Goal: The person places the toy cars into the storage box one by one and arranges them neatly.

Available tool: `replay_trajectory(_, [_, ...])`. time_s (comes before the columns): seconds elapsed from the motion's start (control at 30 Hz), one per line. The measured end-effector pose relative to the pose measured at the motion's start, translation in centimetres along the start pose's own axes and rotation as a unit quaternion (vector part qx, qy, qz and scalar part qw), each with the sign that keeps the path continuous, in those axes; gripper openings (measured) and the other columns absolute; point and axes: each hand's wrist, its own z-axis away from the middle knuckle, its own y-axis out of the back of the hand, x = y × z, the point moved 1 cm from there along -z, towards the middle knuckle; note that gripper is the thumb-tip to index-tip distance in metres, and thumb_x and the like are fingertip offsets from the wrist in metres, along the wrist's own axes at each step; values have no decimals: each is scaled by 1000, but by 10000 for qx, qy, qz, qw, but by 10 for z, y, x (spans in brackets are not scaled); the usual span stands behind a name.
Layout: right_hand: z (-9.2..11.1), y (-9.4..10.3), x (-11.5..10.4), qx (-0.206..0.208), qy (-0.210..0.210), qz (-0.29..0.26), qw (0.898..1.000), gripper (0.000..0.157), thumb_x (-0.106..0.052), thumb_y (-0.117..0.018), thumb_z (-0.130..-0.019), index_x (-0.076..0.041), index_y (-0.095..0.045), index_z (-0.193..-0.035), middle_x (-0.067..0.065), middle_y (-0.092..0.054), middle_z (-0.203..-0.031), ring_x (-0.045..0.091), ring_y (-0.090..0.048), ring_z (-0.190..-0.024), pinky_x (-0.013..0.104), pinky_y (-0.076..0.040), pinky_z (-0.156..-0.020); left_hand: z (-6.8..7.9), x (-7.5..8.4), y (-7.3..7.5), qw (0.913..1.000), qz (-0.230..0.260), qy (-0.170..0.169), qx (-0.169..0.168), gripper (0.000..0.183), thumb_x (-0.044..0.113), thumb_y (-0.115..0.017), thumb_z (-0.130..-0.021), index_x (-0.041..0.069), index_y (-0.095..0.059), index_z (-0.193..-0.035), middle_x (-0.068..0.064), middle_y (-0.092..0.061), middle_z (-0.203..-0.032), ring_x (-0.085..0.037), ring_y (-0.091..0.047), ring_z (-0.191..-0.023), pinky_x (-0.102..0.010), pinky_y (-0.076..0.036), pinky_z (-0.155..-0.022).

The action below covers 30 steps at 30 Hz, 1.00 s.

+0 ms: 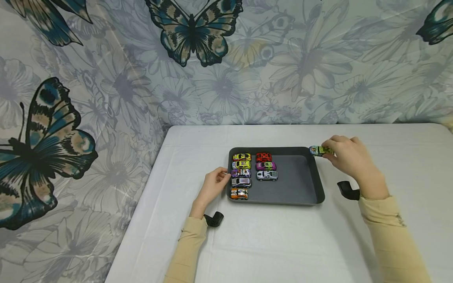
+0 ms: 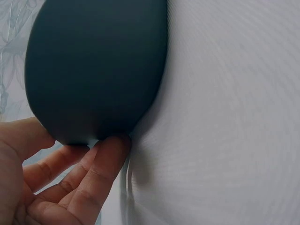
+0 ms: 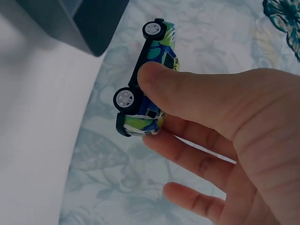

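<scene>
In the head view, my right hand (image 1: 350, 157) pinches a green and blue toy car (image 1: 321, 151) just beyond the right rim of a dark grey tray (image 1: 290, 188). Seen from the right wrist, the thumb lies along the car's side (image 3: 164, 56), with fingers behind it and its wheels facing the tray's corner. At the tray's left edge, my left hand (image 1: 213, 184) holds the rim between thumb and fingers; its fingers (image 2: 93, 183) meet the tray wall (image 2: 98, 70). Several toy cars form a left column, including an orange one (image 1: 239, 193). Red (image 1: 263, 157), purple-green (image 1: 266, 166) and silver (image 1: 267, 175) cars form a second column.
A white cloth (image 1: 269, 243) covers the table under the tray. Behind it hangs a floral curtain (image 1: 226, 86) with large butterflies. Black wrist mounts (image 1: 348, 190) stick out beside both forearms. The tray's right part shows bare grey floor.
</scene>
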Motion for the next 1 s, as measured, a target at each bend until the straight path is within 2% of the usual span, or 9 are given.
replay_trajectory(0.33, [-2, -3, -17, -29, 112, 66, 9999, 26, -5, -78, -70, -1, -67, -93, 13, -63, -91, 32, -59, -83, 50, -40, -70, 0, 1, 0, 10000, -2, 15, -5, 22, 16, -58, -93, 1, -61, -108, -8, -63, -87, -13, -57, -70, -24, -49, -57])
replay_trajectory(0.57, [-3, -5, -32, 14, 385, 96, 9992, 28, -6, -79, -68, -1, -67, -92, 13, -63, -89, 32, -59, -83, 49, -41, -70, 0, 2, 0, 10000, 5, 31, -13, 22, 16, -58, -93, 1, -61, -108, -8, -63, -88, -14, -57, -70, -24, -49, -57])
replay_trajectory(1.0, [-7, -17, -59, -231, 649, 101, 9976, 29, -7, -81, -66, -3, -67, -91, 9, -62, -85, 28, -60, -80, 44, -42, -65, 0, 1, 1, 10000, 3, -30, -15, 24, 17, -57, -93, -1, -61, -109, -9, -63, -89, -15, -58, -74, -24, -49, -59])
